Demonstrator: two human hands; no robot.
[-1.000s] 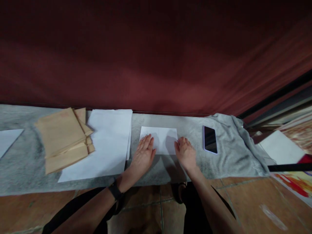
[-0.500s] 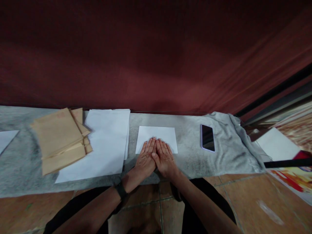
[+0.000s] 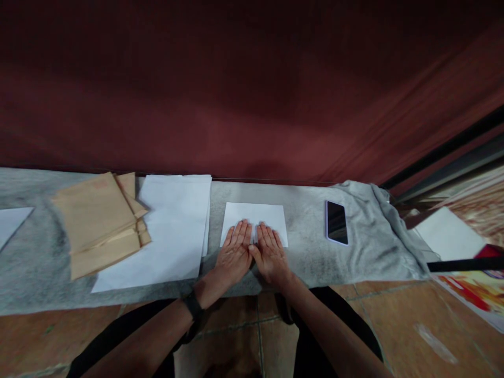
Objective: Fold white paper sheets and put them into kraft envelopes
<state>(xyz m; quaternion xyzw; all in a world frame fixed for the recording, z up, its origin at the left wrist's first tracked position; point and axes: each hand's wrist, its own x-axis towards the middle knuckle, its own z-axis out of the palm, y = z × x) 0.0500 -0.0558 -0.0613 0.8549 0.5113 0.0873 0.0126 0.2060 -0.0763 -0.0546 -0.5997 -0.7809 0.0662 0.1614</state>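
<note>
A small white sheet of paper [image 3: 255, 211], perhaps folded, lies on the grey cloth [image 3: 307, 215] in front of me. Flat on its near left part rests my left hand [image 3: 236, 249], fingers stretched out and pointing away from me. My right hand [image 3: 271, 254] lies flat on the near right part in the same way. The thumbs come close together in the middle, while a narrow gap shows paper between the fingers of the two hands. Neither hand grips anything. The paper's near edge is partly hidden under my hands.
To the left are a stack of large white sheets [image 3: 169, 226] and several brown paper envelopes [image 3: 98, 210] overlapping it. Another white paper [image 3: 11, 223] is at the far left. A phone [image 3: 336, 223] lies to the right. Behind the cloth rises a dark red surface [image 3: 236, 105].
My hands have moved slightly apart on the paper, opening a gap between the fingers that were side by side. The paper stays in place.
</note>
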